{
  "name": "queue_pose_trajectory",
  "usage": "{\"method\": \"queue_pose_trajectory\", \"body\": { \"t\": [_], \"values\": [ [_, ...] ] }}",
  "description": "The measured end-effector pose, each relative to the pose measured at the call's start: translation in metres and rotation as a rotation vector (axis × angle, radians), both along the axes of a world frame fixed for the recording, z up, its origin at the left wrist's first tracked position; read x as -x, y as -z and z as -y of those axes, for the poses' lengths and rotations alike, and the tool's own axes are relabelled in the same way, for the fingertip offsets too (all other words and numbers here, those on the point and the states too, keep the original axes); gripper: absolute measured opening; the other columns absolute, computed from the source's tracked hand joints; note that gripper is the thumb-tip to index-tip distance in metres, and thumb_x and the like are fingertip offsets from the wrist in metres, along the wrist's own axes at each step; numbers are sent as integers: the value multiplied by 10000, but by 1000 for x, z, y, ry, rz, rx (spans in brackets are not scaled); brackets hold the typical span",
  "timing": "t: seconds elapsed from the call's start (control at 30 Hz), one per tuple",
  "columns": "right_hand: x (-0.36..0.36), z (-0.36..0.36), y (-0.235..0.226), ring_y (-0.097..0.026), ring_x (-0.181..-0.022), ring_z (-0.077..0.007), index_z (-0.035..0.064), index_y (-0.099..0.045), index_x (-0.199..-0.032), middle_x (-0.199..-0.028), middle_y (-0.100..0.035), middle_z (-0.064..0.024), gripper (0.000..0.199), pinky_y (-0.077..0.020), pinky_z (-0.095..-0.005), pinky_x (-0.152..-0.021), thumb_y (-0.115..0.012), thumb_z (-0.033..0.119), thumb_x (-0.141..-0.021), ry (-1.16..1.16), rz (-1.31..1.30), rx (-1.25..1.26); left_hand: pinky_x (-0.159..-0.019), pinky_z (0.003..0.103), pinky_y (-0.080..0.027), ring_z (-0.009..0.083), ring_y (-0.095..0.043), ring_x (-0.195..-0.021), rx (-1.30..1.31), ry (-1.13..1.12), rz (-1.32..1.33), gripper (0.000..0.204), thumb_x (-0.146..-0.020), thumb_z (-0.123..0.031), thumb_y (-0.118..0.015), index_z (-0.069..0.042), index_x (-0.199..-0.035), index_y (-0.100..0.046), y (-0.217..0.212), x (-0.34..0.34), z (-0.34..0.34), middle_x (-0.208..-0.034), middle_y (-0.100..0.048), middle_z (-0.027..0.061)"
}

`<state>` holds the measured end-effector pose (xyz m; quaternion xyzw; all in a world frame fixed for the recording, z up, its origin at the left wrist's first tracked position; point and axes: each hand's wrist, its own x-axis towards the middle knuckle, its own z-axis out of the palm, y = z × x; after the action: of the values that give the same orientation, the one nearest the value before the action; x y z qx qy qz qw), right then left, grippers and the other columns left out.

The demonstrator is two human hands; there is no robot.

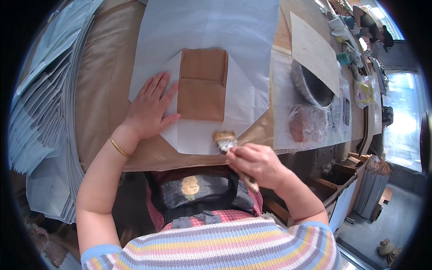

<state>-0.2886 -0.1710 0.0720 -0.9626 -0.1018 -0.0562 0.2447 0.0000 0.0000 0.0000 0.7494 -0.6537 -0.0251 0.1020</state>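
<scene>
1. Leftmost, I see pale paper sheets (47,96) stacked and fanned.
2. The left hand (150,108), clasping nothing, lies flat on folded white paper (245,96).
3. Beside it, a brown rectangular panel (201,101) lies amid the folds.
4. The right hand (258,164) grasps a flat paintbrush (226,144), bristles at the paper's near flap.
5. Beyond, a grey bowl (306,85) sits partly under a pale board (315,54).

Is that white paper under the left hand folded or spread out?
Folded: the white paper shows angled flaps beside the brown panel.
</scene>
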Motion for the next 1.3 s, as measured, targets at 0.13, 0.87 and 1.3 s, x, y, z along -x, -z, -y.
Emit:
{"method": "queue_pose_trajectory", "body": {
  "t": [0.13,0.87,1.3],
  "values": [
    [-3,-24,3,-647,-795,-241,2,-657,-1038,-935,-630,-99,281,-559,-341,-660,-709,100,-780,-20,30,-205,-1188,482,-179,404,-237,-1434,-4,-2,14,775,-872,-407,-597,-58,-1496,-299,-2,0,-3,-1548,-256,236],
    [-19,-52,9,-631,-631,-94,-11,-662,-910,-777,-661,-41,113,-494,-209,-563,-649,101,-917,966,-163,-1057,-967,437,-451,357,-512,-1148,357,9,-128,332,-865,-149,-641,-82,-1191,-639,14,-11,9,-1194,-526,167],
    [-29,-52,1,-678,-783,-261,1,-678,-1012,-897,-654,-125,250,-554,-356,-642,-748,15,-772,48,24,-489,-924,438,-460,356,-528,-1097,333,-7,-100,316,-861,-138,-641,-75,-1171,-639,10,-12,12,-1176,-531,173]
  ]
}}
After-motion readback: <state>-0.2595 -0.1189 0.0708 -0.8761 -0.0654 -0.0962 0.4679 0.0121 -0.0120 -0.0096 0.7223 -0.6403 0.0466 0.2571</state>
